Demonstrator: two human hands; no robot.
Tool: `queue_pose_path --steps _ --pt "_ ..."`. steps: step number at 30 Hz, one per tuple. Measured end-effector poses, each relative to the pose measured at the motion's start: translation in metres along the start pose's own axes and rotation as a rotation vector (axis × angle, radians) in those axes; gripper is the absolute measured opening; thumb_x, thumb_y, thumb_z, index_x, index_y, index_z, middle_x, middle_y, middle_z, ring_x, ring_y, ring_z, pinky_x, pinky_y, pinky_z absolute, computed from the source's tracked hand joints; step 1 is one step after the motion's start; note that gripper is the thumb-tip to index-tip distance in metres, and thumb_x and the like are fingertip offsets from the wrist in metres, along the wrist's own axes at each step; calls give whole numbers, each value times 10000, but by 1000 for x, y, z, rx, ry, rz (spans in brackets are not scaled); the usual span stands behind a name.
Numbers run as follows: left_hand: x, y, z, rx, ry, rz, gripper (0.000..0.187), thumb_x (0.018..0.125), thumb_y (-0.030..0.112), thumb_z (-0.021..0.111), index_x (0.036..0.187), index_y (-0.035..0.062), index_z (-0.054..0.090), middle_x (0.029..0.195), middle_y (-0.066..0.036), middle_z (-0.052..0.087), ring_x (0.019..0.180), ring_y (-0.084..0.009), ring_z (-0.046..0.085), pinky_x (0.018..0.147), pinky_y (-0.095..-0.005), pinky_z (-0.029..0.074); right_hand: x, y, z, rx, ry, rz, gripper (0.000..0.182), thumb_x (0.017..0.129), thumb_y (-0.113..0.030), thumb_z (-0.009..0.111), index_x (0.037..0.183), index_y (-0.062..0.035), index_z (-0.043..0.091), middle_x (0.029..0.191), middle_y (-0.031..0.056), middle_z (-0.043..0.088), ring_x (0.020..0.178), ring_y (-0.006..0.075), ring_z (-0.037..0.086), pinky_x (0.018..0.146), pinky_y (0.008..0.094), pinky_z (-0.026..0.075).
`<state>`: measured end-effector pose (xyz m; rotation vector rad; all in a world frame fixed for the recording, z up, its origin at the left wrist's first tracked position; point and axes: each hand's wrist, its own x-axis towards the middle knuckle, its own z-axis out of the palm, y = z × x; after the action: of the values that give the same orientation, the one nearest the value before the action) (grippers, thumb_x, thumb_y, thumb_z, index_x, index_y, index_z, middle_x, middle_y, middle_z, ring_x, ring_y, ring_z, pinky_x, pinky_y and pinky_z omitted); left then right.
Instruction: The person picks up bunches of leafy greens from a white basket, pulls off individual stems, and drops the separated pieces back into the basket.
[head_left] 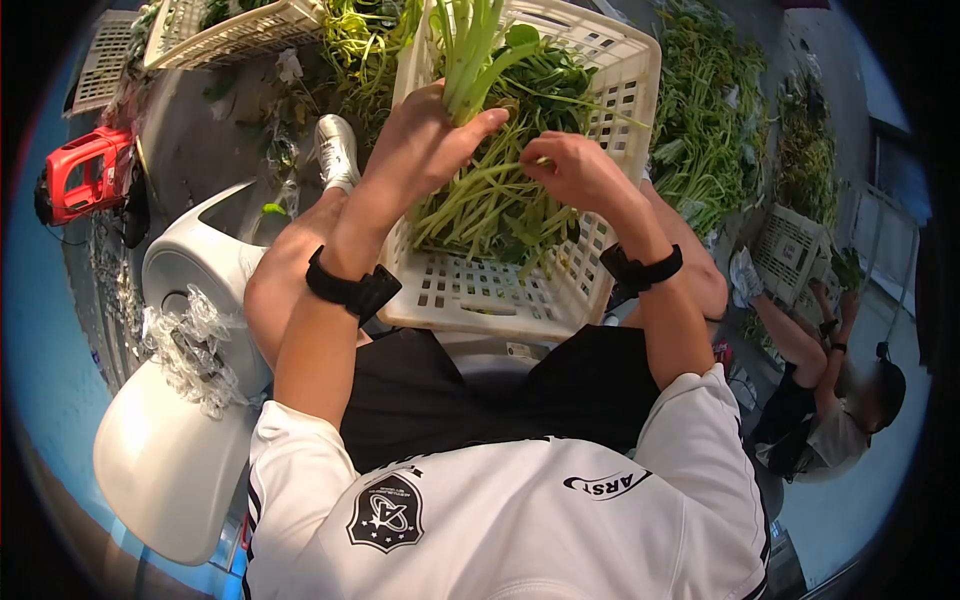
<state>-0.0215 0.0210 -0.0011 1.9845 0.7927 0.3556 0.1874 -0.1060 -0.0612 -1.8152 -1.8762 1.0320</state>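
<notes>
The left hand [425, 135] is closed tight around a bunch of green stems [468, 50], holding them straight up above the white basket [480, 295]. The right hand [572, 168] is just beside it, over the basket, and its fingertips pinch one thin stem [520, 170]. The basket rests on the person's lap and is full of leafy greens [500, 205]. Right of the basket, more greens [705, 120] lie in a big pile on the floor. Left of the basket stands a white chair [175, 450].
</notes>
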Motion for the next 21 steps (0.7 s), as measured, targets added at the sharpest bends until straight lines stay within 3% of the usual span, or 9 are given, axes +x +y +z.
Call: queue_pose_path --steps 3,7,8,10,13,14,17,20,21 --pt "-1 -6 4 -5 45 -58 312 941 306 649 988 -2 660 850 -218 656 831 -413 629 740 -444 496 4 -8 -22 77 103 -21 201 922 -230 702 954 -32 720 864 89 648 762 235 640 685 359 522" --pt "6 4 3 -280 -76 -418 373 929 358 700 972 -12 671 749 -118 664 617 -207 657 565 -338 517 6 -15 -38 267 227 -47 301 939 -327 723 955 -26 717 867 64 629 704 178 583 649 331 496" --pt "5 6 6 -383 -64 -349 361 923 340 719 950 -18 676 754 -63 670 572 -120 625 507 -270 503 8 -15 -37 363 281 -83 290 938 -317 726 954 -28 718 881 61 631 709 174 582 646 329 494" --pt "5 11 8 -441 -136 -314 328 921 305 716 972 -17 678 782 -60 689 601 -129 635 520 -274 510 5 -15 -42 480 351 -122 217 911 -243 762 951 -34 718 942 53 641 772 157 611 672 319 525" --pt "1 17 14 -616 -205 -269 294 916 253 709 1054 -5 677 830 -62 717 694 -130 661 542 -273 518 6 -20 -46 352 579 -142 173 881 -184 786 943 -37 719 968 51 650 852 143 643 724 307 562" --pt "2 20 13 -614 -224 -273 292 915 242 711 1071 -2 673 836 -61 719 713 -131 666 544 -274 518 6 -18 -45 312 634 -147 181 847 -102 799 989 -37 708 1020 51 654 923 143 668 798 310 597" --pt "3 37 9 -667 -282 -318 287 909 199 710 1104 -6 662 855 -68 719 739 -145 685 549 -275 516 8 -21 -43 441 694 -215 272 900 -144 771 1155 -98 686 1180 41 640 1050 138 650 914 314 571" --pt "2 40 7 -759 -346 -377 290 898 161 711 1123 -12 655 876 -83 714 745 -164 700 554 -282 512 10 -38 -42 413 789 -155 359 917 -96 744 1256 -75 628 1252 60 621 1112 164 635 998 312 542" --pt "1 40 7 -791 -369 -395 293 893 150 711 1129 -13 653 883 -89 712 746 -171 705 555 -285 511 9 -46 -43 466 831 -166 415 902 -70 748 1289 -77 598 1285 91 618 1105 176 651 970 311 559"
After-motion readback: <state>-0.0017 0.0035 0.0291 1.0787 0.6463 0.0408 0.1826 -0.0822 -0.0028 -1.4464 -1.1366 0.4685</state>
